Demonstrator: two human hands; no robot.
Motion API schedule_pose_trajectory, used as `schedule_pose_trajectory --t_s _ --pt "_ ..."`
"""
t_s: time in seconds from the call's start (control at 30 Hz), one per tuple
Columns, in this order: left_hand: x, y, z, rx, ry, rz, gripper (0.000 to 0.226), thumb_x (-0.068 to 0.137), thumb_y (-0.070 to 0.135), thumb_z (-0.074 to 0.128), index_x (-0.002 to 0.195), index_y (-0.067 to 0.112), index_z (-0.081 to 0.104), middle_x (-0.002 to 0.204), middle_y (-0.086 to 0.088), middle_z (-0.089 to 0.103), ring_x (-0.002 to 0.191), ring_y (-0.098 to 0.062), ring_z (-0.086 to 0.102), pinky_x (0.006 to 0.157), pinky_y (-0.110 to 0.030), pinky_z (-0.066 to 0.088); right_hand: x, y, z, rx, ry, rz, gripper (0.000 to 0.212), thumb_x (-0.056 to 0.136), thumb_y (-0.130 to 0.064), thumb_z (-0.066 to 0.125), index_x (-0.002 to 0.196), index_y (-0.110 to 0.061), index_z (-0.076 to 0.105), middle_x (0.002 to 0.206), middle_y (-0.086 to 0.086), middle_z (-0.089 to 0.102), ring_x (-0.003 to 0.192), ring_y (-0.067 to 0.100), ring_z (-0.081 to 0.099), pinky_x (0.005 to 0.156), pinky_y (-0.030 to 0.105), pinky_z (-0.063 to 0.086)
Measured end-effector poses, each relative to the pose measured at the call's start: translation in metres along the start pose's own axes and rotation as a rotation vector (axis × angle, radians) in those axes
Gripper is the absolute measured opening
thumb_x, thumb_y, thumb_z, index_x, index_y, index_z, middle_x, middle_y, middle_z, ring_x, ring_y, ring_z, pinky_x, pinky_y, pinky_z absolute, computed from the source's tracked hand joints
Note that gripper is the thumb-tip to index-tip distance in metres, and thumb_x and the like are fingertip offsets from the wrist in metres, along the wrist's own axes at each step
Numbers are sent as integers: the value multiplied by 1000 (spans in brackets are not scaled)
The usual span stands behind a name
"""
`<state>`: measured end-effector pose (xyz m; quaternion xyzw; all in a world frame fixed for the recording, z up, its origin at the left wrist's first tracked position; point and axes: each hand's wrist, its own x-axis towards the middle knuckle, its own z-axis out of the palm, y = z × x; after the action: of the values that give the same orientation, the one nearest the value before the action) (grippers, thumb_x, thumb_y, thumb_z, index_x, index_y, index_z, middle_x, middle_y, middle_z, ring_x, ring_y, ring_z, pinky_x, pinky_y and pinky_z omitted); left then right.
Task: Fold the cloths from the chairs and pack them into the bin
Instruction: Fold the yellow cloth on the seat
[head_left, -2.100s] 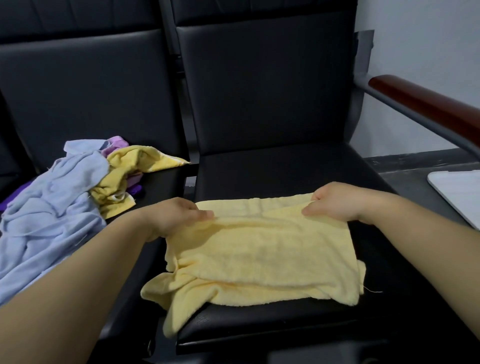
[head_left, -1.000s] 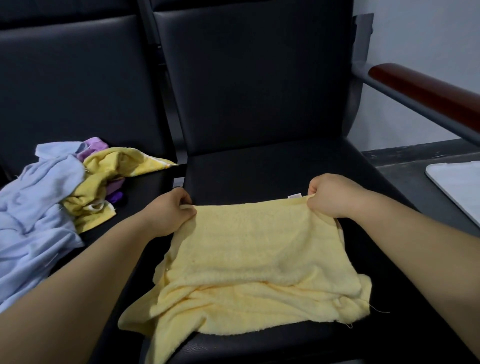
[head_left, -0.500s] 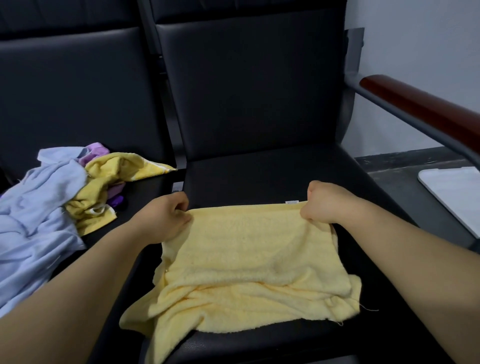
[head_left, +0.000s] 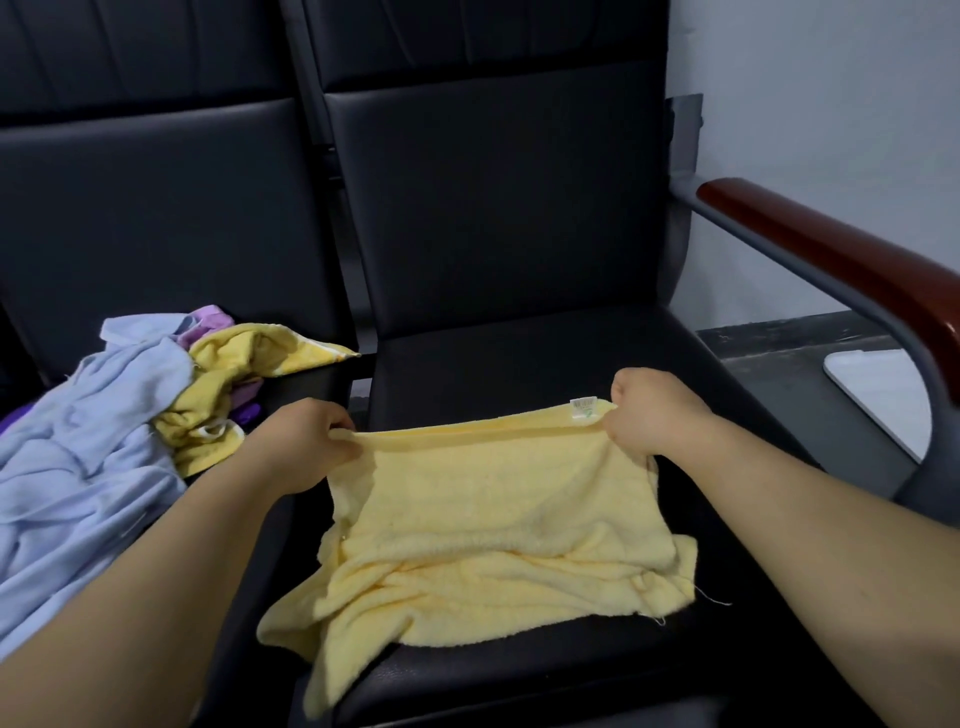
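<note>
A pale yellow towel (head_left: 493, 525) lies over the seat of the right black chair (head_left: 519, 358). Its far edge is lifted and stretched taut. My left hand (head_left: 306, 441) pinches the far left corner. My right hand (head_left: 649, 415) grips the far right corner, beside a small white label. The near part of the towel is bunched, and one corner hangs over the front of the seat. A white bin (head_left: 878, 395) shows in part at the right, past the armrest.
On the left chair seat lies a heap of cloths: a light blue one (head_left: 88, 467), a darker yellow one (head_left: 234, 384) and a purple one (head_left: 208, 319). A brown padded armrest (head_left: 841, 265) on a grey frame stands to the right. Behind it is a grey wall.
Both hands have raised the towel's far edge off the seat and pulled it tighter. The white label at the right corner now shows plainly.
</note>
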<state>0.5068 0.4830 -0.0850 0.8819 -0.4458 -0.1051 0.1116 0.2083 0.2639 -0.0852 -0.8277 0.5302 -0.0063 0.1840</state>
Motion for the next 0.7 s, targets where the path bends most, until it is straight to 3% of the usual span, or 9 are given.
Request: schedule_pose_trajectory --t_s 0.1,0.2,0.3,0.37,0.43,0.5,0.63,0.7 --pt "-3 0 -4 -91 37 -58 7 87 28 72 81 25 70 78 1 68 72 -17 62 60 -32 49 -5 4 -7 59 43 8 14 90 -12 60 95 -24 65 94 -1 65 83 19 64 72 36 60" --pt "-7 0 -4 -358 89 -191 6 88 20 70 84 16 73 70 -3 68 59 -19 59 51 -27 42 -3 4 -15 201 68 45 2 86 -20 70 87 -22 70 89 -2 69 80 18 66 70 36 60" --pt "-6 1 -7 -661 91 -362 14 91 13 64 90 1 70 64 -10 61 46 -18 40 45 -24 33 -3 -2 -21 701 2 172 13 88 -16 77 96 -13 67 91 3 67 70 13 64 56 28 52" --pt "-5 4 -13 -798 132 -439 13 93 11 63 94 -1 69 73 -13 67 54 -20 47 50 -29 43 -3 -10 -24 1046 -49 257 29 91 -13 77 117 -15 63 106 6 70 72 11 72 53 22 54" --pt "0 8 -23 -909 184 -475 8 92 7 64 96 2 69 81 -16 71 70 -25 59 68 -38 57 2 -17 -29 1218 -37 257 38 94 -12 75 129 -15 60 110 10 72 77 14 76 61 24 60" --pt "5 10 -39 -978 245 -447 7 89 7 66 95 5 69 82 -15 71 74 -24 63 73 -37 59 7 -29 -45 1239 25 204 36 96 -14 73 130 -16 62 107 9 73 86 16 77 75 28 64" --pt "15 24 -96 -1022 436 -273 4 91 13 69 91 11 73 82 -11 74 64 -18 65 61 -26 57 19 -57 -98 1264 183 8 33 97 -17 73 128 -11 65 97 6 76 91 17 77 90 36 63" --pt "19 34 -130 -1086 538 -170 7 94 10 67 93 6 74 87 -15 76 71 -17 70 71 -30 59 24 -68 -126 1287 272 -88 30 98 -20 71 127 -12 67 96 3 77 92 15 77 93 37 62"
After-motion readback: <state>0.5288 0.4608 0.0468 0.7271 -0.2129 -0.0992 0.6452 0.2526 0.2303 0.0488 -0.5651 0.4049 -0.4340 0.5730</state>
